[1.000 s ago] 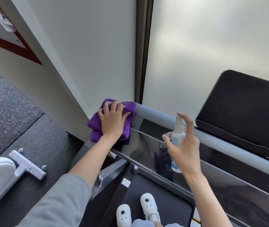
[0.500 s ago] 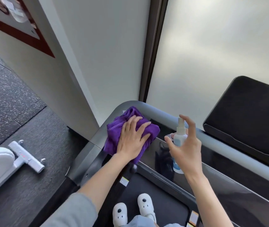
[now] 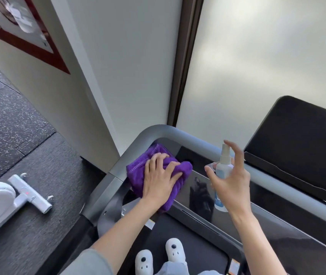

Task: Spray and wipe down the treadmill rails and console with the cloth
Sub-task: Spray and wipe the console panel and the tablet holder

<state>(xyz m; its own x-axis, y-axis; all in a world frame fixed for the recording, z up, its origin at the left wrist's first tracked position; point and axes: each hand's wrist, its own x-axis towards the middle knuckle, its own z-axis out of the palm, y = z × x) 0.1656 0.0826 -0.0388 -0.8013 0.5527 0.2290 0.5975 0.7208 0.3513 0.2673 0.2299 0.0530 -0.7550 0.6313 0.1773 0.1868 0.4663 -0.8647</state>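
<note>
Left hand (image 3: 159, 180) is pressing the purple cloth (image 3: 158, 173) flat-fingered onto the console (image 3: 201, 187) corner just inside the rail (image 3: 158, 130), while right hand (image 3: 231, 181) is gripping the spray bottle (image 3: 224, 171) beside it, index finger up, probably ready to pump.

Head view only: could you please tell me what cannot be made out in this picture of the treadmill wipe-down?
- The small white spray bottle: its label print is too small to read, and the right hand covers much of it.
- The glossy black console panel under the purple microfibre cloth: hidden by the cloth and the left hand.
- The dark treadmill screen: cut off by the right edge.
- The framed wall poster: blurred.
</note>
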